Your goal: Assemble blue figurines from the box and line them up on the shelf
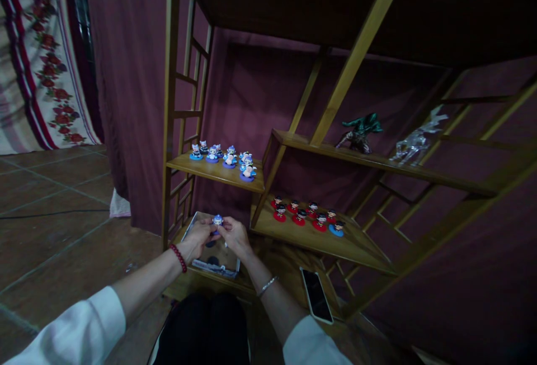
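Figurine (217, 221) is one, grasped by left hand (200, 237) and right hand (235, 236), long axis upright, facing the camera. Eight small figures (300, 218) stand on one lower shelf (361, 245).

The 2 sleeves (79, 326) are white, the trousers (205, 331) black. 1 red beaded bracelet (179, 256) circles the left wrist (189, 249), 1 thin silver bangle (267, 285) the right.

Flowered cloth (46, 69), dark-screened phone (318, 296)

And here's our little figurine (217, 220), purple-blue on top, pale-faced, standing upright, pinched between our left hand (201, 236) and right hand (235, 236), right above the shallow box (216, 269)!
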The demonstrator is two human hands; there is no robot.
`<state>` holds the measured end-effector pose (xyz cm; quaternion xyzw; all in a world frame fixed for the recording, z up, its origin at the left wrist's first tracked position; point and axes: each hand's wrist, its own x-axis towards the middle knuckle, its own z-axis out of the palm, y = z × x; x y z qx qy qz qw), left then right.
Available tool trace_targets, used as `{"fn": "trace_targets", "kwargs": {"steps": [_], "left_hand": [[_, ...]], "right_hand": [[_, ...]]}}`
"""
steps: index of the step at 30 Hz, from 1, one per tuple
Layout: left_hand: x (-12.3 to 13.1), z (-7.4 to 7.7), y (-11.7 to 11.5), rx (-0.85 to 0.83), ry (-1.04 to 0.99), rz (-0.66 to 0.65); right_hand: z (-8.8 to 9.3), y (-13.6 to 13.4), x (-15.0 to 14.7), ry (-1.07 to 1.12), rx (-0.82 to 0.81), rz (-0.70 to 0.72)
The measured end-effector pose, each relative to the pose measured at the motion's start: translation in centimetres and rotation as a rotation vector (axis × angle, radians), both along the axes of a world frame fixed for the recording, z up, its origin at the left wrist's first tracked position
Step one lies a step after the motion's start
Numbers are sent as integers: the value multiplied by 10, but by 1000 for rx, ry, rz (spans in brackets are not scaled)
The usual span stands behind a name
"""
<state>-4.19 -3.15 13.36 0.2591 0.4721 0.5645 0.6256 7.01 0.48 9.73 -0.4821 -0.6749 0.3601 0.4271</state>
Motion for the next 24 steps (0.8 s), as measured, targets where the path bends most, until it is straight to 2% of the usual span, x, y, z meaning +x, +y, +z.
{"fn": "trace_targets", "kwargs": {"steps": [12,24], "left_hand": [[-3,0,-2,15,27,-40],[-10,3,-1,86,60,-40]], "right_hand": [[1,-3,1,26,32,34],[12,-7,-6,52,20,45]]}}
